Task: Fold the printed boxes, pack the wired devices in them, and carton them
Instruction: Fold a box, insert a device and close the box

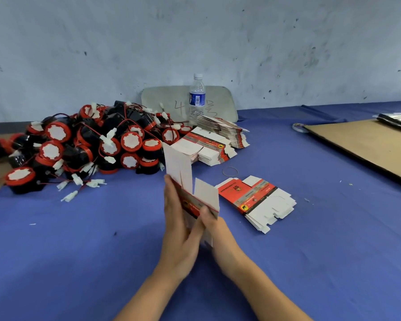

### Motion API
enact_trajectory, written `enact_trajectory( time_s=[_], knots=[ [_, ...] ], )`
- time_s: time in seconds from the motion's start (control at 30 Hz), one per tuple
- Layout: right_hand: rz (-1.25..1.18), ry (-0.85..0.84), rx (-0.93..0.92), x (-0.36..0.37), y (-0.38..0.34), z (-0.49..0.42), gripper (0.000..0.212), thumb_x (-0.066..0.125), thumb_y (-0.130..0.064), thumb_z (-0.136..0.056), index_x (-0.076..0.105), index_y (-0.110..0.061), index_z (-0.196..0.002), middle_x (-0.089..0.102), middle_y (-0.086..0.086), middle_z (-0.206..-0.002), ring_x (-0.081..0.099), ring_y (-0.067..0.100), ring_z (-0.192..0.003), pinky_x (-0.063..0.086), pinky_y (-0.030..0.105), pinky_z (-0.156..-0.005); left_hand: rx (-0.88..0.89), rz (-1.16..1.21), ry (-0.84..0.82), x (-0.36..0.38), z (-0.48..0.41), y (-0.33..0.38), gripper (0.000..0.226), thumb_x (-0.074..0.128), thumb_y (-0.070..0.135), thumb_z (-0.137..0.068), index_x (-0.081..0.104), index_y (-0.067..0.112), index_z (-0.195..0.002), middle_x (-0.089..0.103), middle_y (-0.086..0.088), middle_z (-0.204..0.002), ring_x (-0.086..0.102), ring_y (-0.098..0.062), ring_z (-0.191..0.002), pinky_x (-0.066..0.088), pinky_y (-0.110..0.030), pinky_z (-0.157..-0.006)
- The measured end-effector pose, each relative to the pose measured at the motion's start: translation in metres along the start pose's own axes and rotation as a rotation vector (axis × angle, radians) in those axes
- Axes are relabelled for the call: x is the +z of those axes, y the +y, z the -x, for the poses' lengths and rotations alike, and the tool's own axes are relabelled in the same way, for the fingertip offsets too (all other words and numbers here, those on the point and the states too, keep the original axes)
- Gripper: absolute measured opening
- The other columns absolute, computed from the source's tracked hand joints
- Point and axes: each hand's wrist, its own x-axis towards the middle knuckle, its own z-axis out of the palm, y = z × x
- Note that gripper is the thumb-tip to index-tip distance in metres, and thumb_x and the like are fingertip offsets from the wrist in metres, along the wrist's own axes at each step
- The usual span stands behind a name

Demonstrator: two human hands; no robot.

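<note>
The box (180,165) between left hand (175,228) and right hand (215,228) is thin card, glossy print outside, matt white inside; beyond them, shiny red-black plastic devices (79,144); matt blue cloth covers the table (79,251).

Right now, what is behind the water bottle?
A grey rounded panel stands against the wall behind the water bottle. Handwritten marks show either side; the bottle covers whatever lies between.

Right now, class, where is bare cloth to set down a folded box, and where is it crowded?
Bare blue cloth lies left of the left hand, in front of the device pile. Another patch runs between the small flat-box stack and the cardboard sheet. Crowded at the back: pile, box stacks, bottle.
</note>
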Motion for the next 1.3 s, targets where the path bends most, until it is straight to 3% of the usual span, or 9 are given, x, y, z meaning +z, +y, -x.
enact_trajectory(
  time_s=[0.1, 0.2, 0.5, 0.67, 0.77, 0.87, 0.97, 1.07, 1.3],
  knots=[
    [-0.076, 0.100, 0.066, -0.007, -0.004, -0.003, 0.044, 0.051, -0.061, -0.078, 0.062, -0.036, -0.114, 0.069, -0.021, -0.110, 0.063, -0.007, -0.102, 0.050, 0.018, -0.080, -0.007, 0.078, 0.111, -0.001, -0.006, 0.002, 0.093, 0.059, 0.059, -0.080, -0.011, 0.055, -0.141, -0.003, 0.035, -0.153, 0.008, 0.020, -0.137, 0.020, 0.002, -0.102],
    [-0.113, 0.201, 0.094, -0.015, -0.002, -0.006, 0.043, 0.051, -0.062, -0.074, 0.062, -0.040, -0.108, 0.070, -0.022, -0.105, 0.063, -0.005, -0.100, 0.044, 0.032, -0.086, -0.063, 0.129, 0.124, -0.003, -0.009, -0.001, 0.102, 0.058, 0.083, -0.065, -0.011, 0.060, -0.137, 0.013, 0.034, -0.151, 0.017, 0.022, -0.134, 0.023, 0.004, -0.098],
    [-0.080, 0.293, -0.019, -0.019, -0.002, -0.014, 0.076, 0.051, -0.086, -0.064, 0.057, -0.036, -0.122, 0.068, -0.006, -0.118, 0.061, 0.015, -0.115, 0.045, 0.039, -0.101, -0.017, 0.203, 0.102, 0.002, -0.005, -0.003, 0.087, 0.073, 0.037, -0.082, 0.015, 0.045, -0.147, 0.053, 0.046, -0.112, 0.056, 0.016, -0.104, 0.046, -0.002, -0.071],
    [-0.028, 0.377, -0.050, -0.028, -0.002, -0.013, 0.033, 0.061, -0.041, -0.087, 0.056, -0.048, -0.119, 0.067, -0.012, -0.108, 0.063, -0.001, -0.099, 0.049, 0.021, -0.083, -0.124, 0.485, 0.088, -0.008, -0.014, -0.007, 0.067, 0.057, 0.034, -0.086, 0.026, 0.054, -0.142, 0.059, 0.030, -0.122, 0.059, 0.002, -0.113, 0.052, -0.017, -0.081],
    [0.077, 0.349, -0.116, -0.031, -0.003, -0.009, 0.063, 0.037, 0.012, -0.090, 0.061, -0.038, -0.121, 0.057, -0.004, -0.121, 0.058, -0.001, -0.103, 0.046, 0.011, -0.076, -0.274, 0.587, -0.006, -0.015, -0.019, -0.004, 0.047, 0.053, 0.036, -0.086, 0.050, 0.055, -0.129, 0.063, 0.012, -0.126, 0.065, -0.011, -0.109, 0.056, -0.030, -0.072],
    [0.146, 0.277, -0.189, -0.028, -0.009, -0.007, 0.075, 0.027, 0.025, -0.082, 0.065, -0.031, -0.114, 0.042, -0.009, -0.135, 0.044, -0.009, -0.119, 0.044, 0.008, -0.082, -0.390, 0.686, -0.085, -0.028, -0.023, -0.003, 0.039, 0.039, 0.045, -0.092, 0.060, 0.045, -0.125, 0.067, -0.002, -0.122, 0.070, -0.024, -0.096, 0.054, -0.039, -0.058],
    [0.039, 0.207, -0.146, -0.027, -0.017, -0.005, 0.071, 0.029, 0.022, -0.084, 0.067, -0.030, -0.112, 0.040, -0.017, -0.142, 0.050, 0.000, -0.121, 0.054, 0.022, -0.075, -0.459, 0.728, -0.149, -0.044, -0.026, -0.004, 0.052, 0.036, 0.063, -0.085, 0.057, 0.046, -0.129, 0.067, 0.001, -0.123, 0.070, -0.023, -0.094, 0.054, -0.035, -0.056],
    [0.121, 0.107, -0.143, -0.026, -0.019, -0.003, 0.071, 0.039, 0.019, -0.082, 0.059, -0.035, -0.124, 0.043, -0.014, -0.143, 0.065, 0.010, -0.090, 0.057, 0.031, -0.070, -0.484, 0.672, -0.199, -0.053, -0.028, -0.003, 0.062, 0.031, 0.069, -0.082, 0.056, 0.042, -0.131, 0.070, -0.002, -0.116, 0.070, -0.020, -0.080, 0.049, -0.028, -0.047],
    [0.233, -0.019, -0.088, -0.028, -0.017, 0.000, 0.057, 0.063, -0.025, -0.085, 0.046, -0.051, -0.133, 0.060, -0.019, -0.122, 0.066, 0.030, -0.072, 0.052, 0.020, -0.074, -0.311, 0.517, -0.051, -0.056, -0.029, 0.000, 0.068, 0.030, 0.068, -0.085, 0.059, 0.025, -0.130, 0.075, -0.005, -0.094, 0.059, -0.023, -0.048, 0.043, -0.022, -0.041]
  ],
)
